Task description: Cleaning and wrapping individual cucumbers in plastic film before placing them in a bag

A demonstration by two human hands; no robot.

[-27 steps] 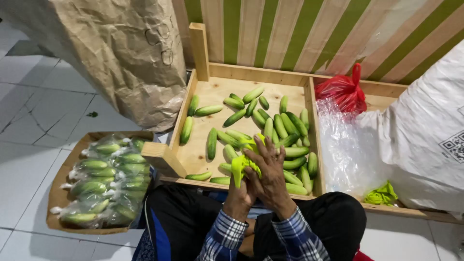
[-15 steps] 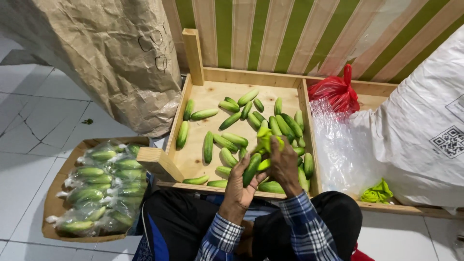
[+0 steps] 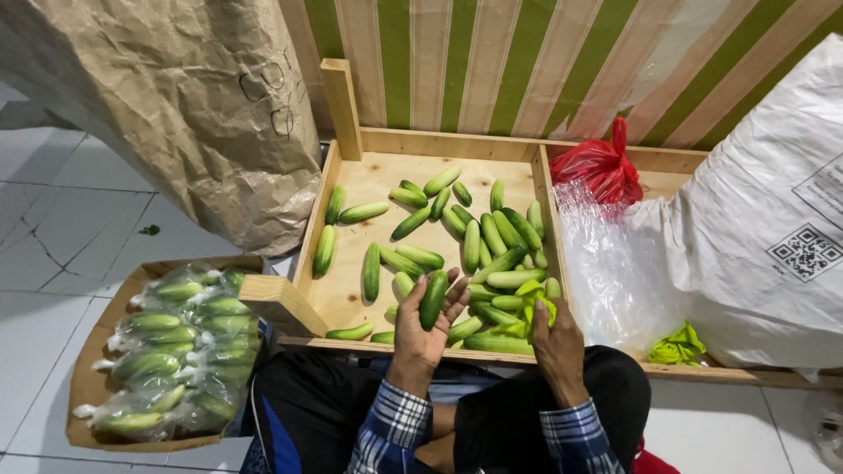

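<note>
My left hand [image 3: 420, 326] holds one green cucumber [image 3: 433, 299] palm up over the near edge of a shallow wooden crate [image 3: 351, 197]. Many loose cucumbers [image 3: 492, 241] lie scattered in the crate. My right hand [image 3: 555, 338] rests at the crate's near right corner and grips a bunch of yellow-green strips [image 3: 529, 297]. Both sleeves are blue plaid.
A cardboard tray [image 3: 88, 386] at the left carries clear bags filled with cucumbers [image 3: 176, 347]. A crumpled brown paper sack [image 3: 176, 105] stands behind it. To the right are clear plastic bags [image 3: 615, 272], a red bag [image 3: 601, 167], a big white sack [image 3: 755, 228] and more yellow-green strips [image 3: 676, 347].
My hands were together over the cucumbers; they have moved apart. The left hand has picked up a cucumber, and the right hand has shifted right with the yellow-green strips.
</note>
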